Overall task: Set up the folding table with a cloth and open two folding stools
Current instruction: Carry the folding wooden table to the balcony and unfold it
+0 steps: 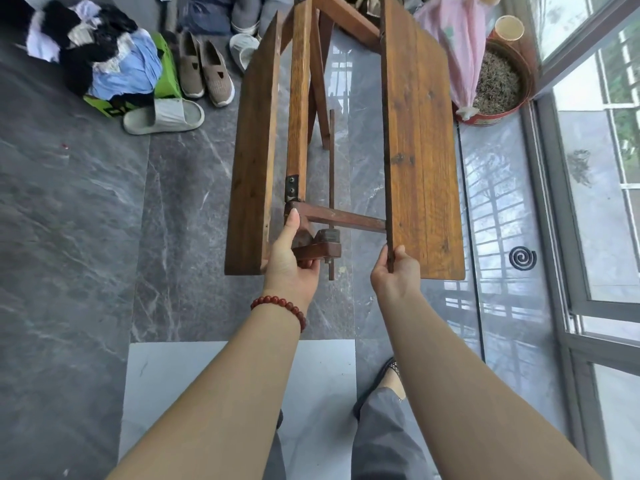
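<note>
Left hand [289,266] grips folding table [254,150] pivot block [320,250], right hand [394,276] pinches leaf [422,150] edge; we should lift evenly.

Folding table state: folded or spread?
Not spread. The folding table shows no flat top: both leaves stand steeply beside the frame. Right hand grips one leaf's edge; left hand holds a wooden block.

The table [422,150] is warm brown wood, grained, with dark knots. The floor [69,237] is dark grey marble, veined white. Bracelet [280,304]: red beads. Slipper [162,116] off-white, shoes [204,71] tan, box [166,71] bright green, bag [453,39] pink, coil [522,258] black.
</note>
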`<move>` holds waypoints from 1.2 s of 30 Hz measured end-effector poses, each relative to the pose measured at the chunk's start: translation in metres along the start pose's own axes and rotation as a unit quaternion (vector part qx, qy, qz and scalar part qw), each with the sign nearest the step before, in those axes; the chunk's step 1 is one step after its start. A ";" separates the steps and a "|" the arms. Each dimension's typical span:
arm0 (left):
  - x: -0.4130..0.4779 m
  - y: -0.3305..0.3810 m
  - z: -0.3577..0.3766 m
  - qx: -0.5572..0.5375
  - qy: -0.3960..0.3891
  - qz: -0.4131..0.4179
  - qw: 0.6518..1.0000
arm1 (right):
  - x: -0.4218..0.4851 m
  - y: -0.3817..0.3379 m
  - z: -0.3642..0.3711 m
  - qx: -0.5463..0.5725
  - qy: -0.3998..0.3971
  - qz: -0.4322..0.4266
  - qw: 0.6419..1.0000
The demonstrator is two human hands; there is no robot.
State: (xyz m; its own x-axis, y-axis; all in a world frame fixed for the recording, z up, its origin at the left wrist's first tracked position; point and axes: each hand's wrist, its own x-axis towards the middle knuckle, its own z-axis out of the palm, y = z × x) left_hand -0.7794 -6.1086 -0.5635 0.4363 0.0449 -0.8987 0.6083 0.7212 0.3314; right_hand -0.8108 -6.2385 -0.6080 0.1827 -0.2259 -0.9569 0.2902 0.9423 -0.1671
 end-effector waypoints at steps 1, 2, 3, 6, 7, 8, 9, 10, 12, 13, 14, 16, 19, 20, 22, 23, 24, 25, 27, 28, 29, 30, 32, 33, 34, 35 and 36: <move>-0.001 0.001 0.000 0.013 0.005 -0.003 1.000 | -0.001 -0.001 0.000 -0.003 0.000 -0.002 1.000; -0.003 0.002 -0.001 0.025 0.011 -0.007 1.000 | -0.003 -0.002 0.001 -0.009 0.000 -0.004 1.000; -0.003 0.003 -0.002 0.037 0.018 -0.009 0.999 | -0.005 -0.004 0.001 -0.015 -0.001 -0.006 1.000; -0.005 0.006 0.000 0.054 0.051 -0.001 0.997 | -0.010 -0.008 0.000 -0.039 -0.004 -0.017 0.999; -0.005 0.007 0.001 0.052 0.064 0.007 0.997 | -0.012 -0.009 0.000 -0.047 -0.005 -0.023 0.999; -0.006 0.008 0.002 0.050 0.077 0.015 0.996 | -0.015 -0.011 0.001 -0.054 -0.005 -0.028 0.998; -0.006 0.008 0.003 0.053 0.090 0.023 0.994 | -0.017 -0.012 0.001 -0.058 -0.004 -0.032 0.998; -0.006 0.008 0.003 0.058 0.101 0.028 0.993 | -0.019 -0.013 0.001 -0.060 -0.002 -0.035 0.998; -0.004 0.008 0.002 0.068 0.112 0.032 0.991 | -0.024 -0.015 0.002 -0.063 -0.002 -0.040 0.997; -0.003 0.009 0.002 0.073 0.116 0.030 0.990 | -0.025 -0.015 0.002 -0.067 -0.003 -0.042 0.997; -0.002 0.010 0.002 0.078 0.118 0.028 0.990 | -0.026 -0.015 0.002 -0.073 -0.007 -0.044 0.996; -0.001 0.012 0.002 0.086 0.118 0.020 0.989 | -0.027 -0.012 0.002 -0.085 -0.017 -0.045 0.995; 0.000 0.017 0.002 0.088 0.133 0.011 0.987 | -0.030 -0.009 0.000 -0.102 -0.024 -0.042 0.994; -0.001 0.018 0.002 0.086 0.139 0.010 0.987 | -0.031 -0.009 0.000 -0.107 -0.024 -0.041 0.993; -0.002 0.019 0.002 0.090 0.152 0.011 0.984 | -0.034 -0.008 0.001 -0.110 -0.022 -0.039 0.993; 0.000 0.019 -0.001 0.096 0.156 0.012 0.983 | -0.034 -0.008 0.001 -0.109 -0.020 -0.039 0.993; 0.002 0.018 -0.003 0.098 0.153 0.011 0.983 | -0.034 -0.008 0.002 -0.109 -0.019 -0.038 0.993; 0.002 0.019 -0.002 0.101 0.147 0.011 0.984 | -0.033 -0.009 0.002 -0.109 -0.019 -0.037 0.993; -0.001 0.020 0.000 0.109 0.143 0.010 0.984 | -0.032 -0.009 0.002 -0.109 -0.015 -0.037 0.993; 0.000 0.020 0.000 0.113 0.145 0.012 0.983 | -0.032 -0.009 0.001 -0.107 -0.015 -0.036 0.993; 0.002 0.019 0.000 0.117 0.151 0.013 0.982 | -0.031 -0.010 0.000 -0.105 -0.016 -0.036 0.994; 0.003 0.017 0.001 0.121 0.162 0.016 0.979 | -0.031 -0.009 -0.001 -0.103 -0.016 -0.035 0.994; 0.000 0.016 0.003 0.127 0.194 0.030 0.972 | -0.033 -0.008 -0.003 -0.095 -0.011 -0.034 0.995; -0.002 0.016 0.004 0.128 0.209 0.040 0.969 | -0.035 -0.006 -0.004 -0.089 -0.009 -0.034 0.995; -0.002 0.016 0.005 0.129 0.218 0.048 0.966 | -0.037 -0.005 -0.005 -0.085 -0.006 -0.033 0.996; -0.003 0.016 0.006 0.130 0.222 0.053 0.965 | -0.038 -0.004 -0.007 -0.083 -0.004 -0.032 0.996; -0.003 0.016 0.006 0.132 0.221 0.056 0.965 | -0.041 -0.003 -0.008 -0.082 -0.003 -0.029 0.996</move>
State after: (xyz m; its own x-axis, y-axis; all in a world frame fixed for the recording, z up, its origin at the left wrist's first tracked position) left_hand -0.7673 -6.1015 -0.5536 0.2191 0.4453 -0.8682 0.7467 0.4962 0.4429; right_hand -0.8263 -6.2299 -0.5705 0.1753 -0.2829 -0.9430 0.1436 0.9549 -0.2597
